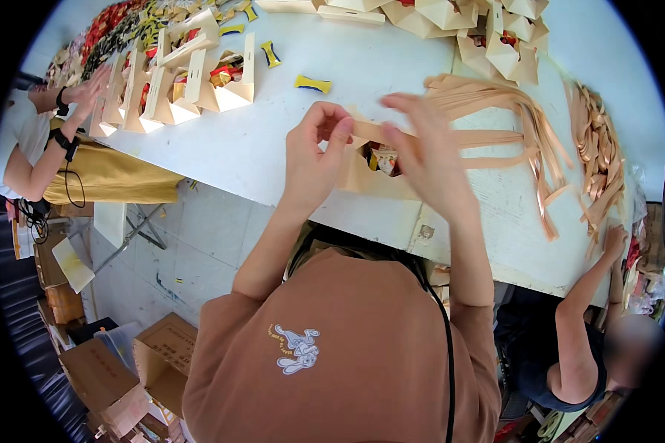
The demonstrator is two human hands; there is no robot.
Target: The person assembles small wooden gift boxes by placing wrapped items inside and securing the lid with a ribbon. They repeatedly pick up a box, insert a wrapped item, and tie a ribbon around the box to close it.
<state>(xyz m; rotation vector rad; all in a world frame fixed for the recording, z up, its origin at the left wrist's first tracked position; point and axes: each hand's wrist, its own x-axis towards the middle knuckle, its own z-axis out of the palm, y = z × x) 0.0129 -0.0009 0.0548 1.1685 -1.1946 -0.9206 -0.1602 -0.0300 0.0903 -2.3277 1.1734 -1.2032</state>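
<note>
Tan ribbon [369,132] runs roughly left to right, at a slight slant, over the far part of a cream box [349,173]. The box sits near the table's [488,229] close edge, straight ahead of the wearer and between the two hands; wrapped packets [383,159] show in its opening, on the near side of the ribbon.

Left hand [312,159]: thumb and forefinger closed together, pinching the ribbon near its left end, just beyond the box's left side. Right hand [442,170]: over the box's right part, thumb and forefinger well parted, thumb by the ribbon. Blurred; cannot tell whether it grips or only brushes the strip.

Key relation, as judged: ribbon's long axis spans the gap from hand to hand, so the left anchors one end while the right is nearer the rightward run. (Loose ribbons [480,96] lie just beyond the right hand; whether the pinched strip joins any of them is hidden.)
</note>
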